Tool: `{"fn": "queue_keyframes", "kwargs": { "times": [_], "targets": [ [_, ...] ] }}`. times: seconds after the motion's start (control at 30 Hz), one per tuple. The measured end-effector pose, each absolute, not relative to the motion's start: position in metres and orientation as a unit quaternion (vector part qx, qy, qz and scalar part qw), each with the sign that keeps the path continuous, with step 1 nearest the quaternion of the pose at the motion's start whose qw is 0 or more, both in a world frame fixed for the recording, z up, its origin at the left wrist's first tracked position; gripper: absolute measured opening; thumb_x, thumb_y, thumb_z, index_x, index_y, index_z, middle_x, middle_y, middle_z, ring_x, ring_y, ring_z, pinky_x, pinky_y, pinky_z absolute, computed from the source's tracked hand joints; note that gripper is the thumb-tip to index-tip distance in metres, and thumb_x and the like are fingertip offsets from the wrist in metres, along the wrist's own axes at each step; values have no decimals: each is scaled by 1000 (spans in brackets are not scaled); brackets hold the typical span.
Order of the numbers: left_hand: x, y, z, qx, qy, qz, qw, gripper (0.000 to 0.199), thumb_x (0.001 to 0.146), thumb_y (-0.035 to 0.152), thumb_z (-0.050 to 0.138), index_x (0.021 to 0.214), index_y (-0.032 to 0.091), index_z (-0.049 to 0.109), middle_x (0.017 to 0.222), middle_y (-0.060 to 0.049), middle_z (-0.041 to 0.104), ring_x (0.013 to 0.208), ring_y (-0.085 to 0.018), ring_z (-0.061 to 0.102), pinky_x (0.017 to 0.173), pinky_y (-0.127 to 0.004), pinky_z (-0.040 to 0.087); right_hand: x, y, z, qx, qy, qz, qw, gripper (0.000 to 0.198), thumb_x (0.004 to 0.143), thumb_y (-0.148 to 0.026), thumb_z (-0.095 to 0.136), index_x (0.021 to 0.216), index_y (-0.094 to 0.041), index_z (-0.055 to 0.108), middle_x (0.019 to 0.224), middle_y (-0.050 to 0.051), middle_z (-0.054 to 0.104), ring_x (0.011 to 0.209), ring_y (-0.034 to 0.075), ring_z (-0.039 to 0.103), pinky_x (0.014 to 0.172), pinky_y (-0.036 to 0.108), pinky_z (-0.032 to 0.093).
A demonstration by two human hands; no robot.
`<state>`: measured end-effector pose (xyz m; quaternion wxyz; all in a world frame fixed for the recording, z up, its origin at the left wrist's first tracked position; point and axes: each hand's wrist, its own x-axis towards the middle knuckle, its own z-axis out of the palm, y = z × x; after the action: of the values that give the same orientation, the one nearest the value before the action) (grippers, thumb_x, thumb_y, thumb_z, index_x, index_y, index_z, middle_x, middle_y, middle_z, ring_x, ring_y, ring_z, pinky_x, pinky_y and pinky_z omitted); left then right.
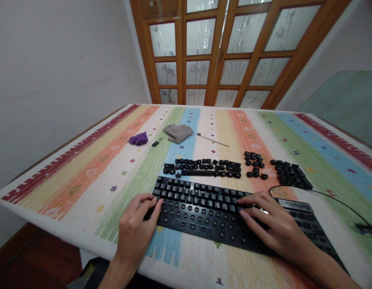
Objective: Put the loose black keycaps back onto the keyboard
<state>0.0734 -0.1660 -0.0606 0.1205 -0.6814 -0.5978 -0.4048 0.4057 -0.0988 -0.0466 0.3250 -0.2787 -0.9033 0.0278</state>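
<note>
A black keyboard (188, 226) lies near the table's front edge. Its upper rows carry keycaps, while the lower rows and the right-hand block show bare switches. My left hand (137, 218) is closed at the keyboard's left end, thumb and fingertips gripping around its edge by the row ends. Over the right end of the keycap rows, my right hand (270, 222) has its thumb and finger close together at a keycap (232, 208). Its palm hides part of the board. Behind the keyboard, loose black keycaps (200, 166) lie in rows, with a long spacebar (197, 173) in front.
More loose keycaps lie in a small group (254, 159) and a block (289, 174) at right. A black cable (324, 194) curves to the right. Farther back are a purple cloth (139, 139), a grey cloth (178, 133), a keycap puller (156, 143) and a thin brush (212, 140).
</note>
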Motion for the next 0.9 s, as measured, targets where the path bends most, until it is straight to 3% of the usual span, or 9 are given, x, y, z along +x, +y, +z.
{"fn": "queue_keyframes", "kwargs": {
  "times": [0.33, 0.53, 0.67, 0.9],
  "targets": [
    [66, -170, -59, -754, -566, -284, 174, 18, 99, 23, 54, 92, 16, 69, 87, -6, 68, 86, -24, 59, 78, -40, 49, 394, -86, -29, -250, -913, 14, 323, 13, 93, -11, 56, 88, -17, 66, 98, 9, 67, 89, 19, 59, 81, 35, 50],
    [65, -170, -63, -751, -571, -300, 141, 20, 99, 22, 53, 90, 17, 70, 87, -6, 68, 85, -23, 59, 78, -40, 49, 345, -56, -4, -221, -923, 41, 313, 17, 95, -16, 55, 84, -18, 67, 97, 9, 68, 91, 20, 57, 81, 37, 48],
    [67, -170, -64, -724, -582, -349, 121, 14, 97, 21, 56, 92, 16, 68, 86, -6, 66, 85, -23, 59, 78, -39, 51, 298, -20, 1, -213, -944, 53, 247, 25, 98, -24, 52, 84, -16, 71, 92, 10, 67, 90, 22, 54, 83, 38, 47],
    [65, -173, -64, -711, -564, -408, 101, 14, 94, 14, 59, 104, 19, 67, 99, -6, 71, 96, -23, 61, 87, -41, 53, 242, 40, -13, -267, -946, 55, 175, 22, 93, -22, 56, 83, -14, 74, 88, 10, 72, 87, 23, 54, 85, 38, 42]
  ]
}}
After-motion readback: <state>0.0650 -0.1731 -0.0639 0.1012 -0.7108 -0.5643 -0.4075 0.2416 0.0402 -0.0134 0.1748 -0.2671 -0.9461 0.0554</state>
